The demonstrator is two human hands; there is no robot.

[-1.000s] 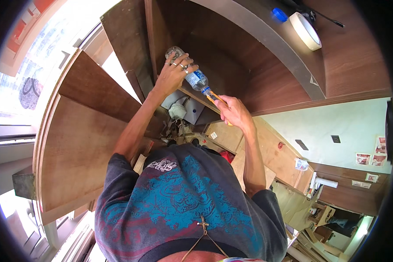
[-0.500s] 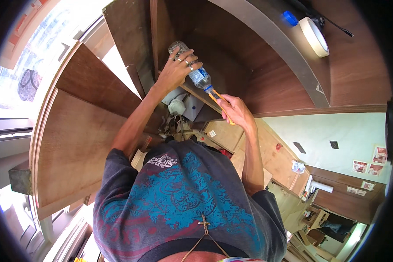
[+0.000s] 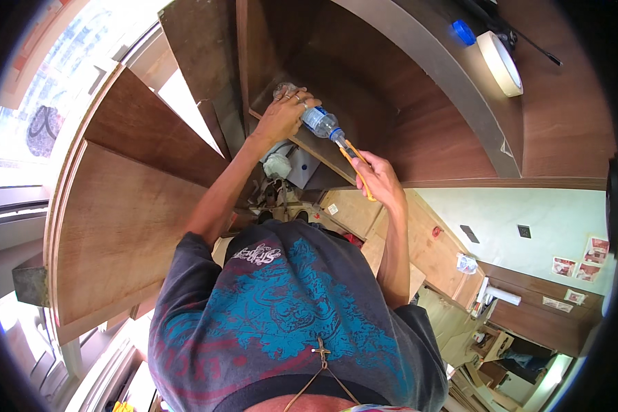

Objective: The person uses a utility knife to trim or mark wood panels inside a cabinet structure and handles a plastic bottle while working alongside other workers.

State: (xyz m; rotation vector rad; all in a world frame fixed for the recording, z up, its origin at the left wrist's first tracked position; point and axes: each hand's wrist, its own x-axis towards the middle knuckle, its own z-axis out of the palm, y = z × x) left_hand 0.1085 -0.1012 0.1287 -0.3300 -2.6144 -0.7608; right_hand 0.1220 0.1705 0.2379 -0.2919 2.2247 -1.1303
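Note:
A clear plastic bottle (image 3: pixel 319 123) with a blue label lies tilted in my left hand (image 3: pixel 282 117), whose fingers wrap over its base end. Its neck, with a blue ring and no cap on it, points toward my right hand (image 3: pixel 380 180). That hand is closed around a yellow utility knife (image 3: pixel 361 172). The knife's blade end is at the bottle's mouth; whether the blade is inside the neck I cannot tell. Both hands are in front of an open brown wooden cabinet (image 3: pixel 364 96).
On the cabinet's upper surface lie a blue bottle cap (image 3: pixel 463 32), a roll of masking tape (image 3: pixel 499 64) and a black cable (image 3: pixel 539 51). Wooden panels (image 3: pixel 137 226) stand at the left beside a bright window. At the right is a pale wall (image 3: pixel 501 213) with small pictures.
Both hands, with the bottle and the knife, have shifted slightly down and to the right. My left hand's fingers are gathered closer together over the bottle's base.

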